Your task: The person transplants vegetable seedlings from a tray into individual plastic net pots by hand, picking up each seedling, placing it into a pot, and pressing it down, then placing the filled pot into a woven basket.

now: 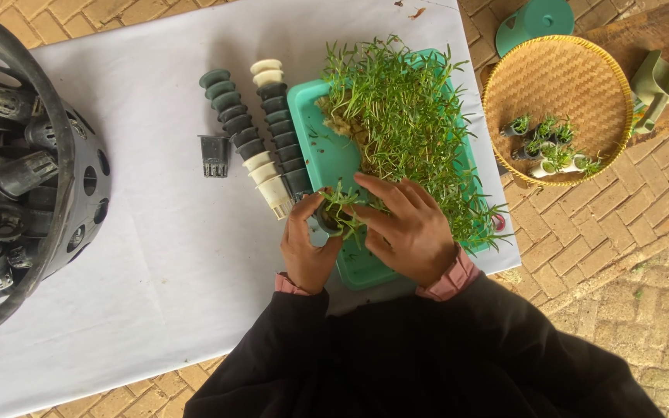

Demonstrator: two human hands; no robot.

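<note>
even, bright daylight, diffuse, with no hard shadows; only soft shade under the hands and beside the green tray [327,155] at centre. the white cloth [156,232] runs close to overexposed in the upper middle. focus is sharp throughout (seedling leaves resolve individually). wide-angle curvature bends the black basket [48,155] at the left edge.

Your tray [327,147] of seedlings [404,116] sits on the table [156,248] in front of you, your two hands over its near edge. Left of the tray lie two rows of stacked net pots [261,131], with a single net pot [214,155] further left. The perforated basket [79,186] of pots stands at the table's far left. Right of the table, a woven tray [567,70] holds potted seedlings [551,147].
</note>
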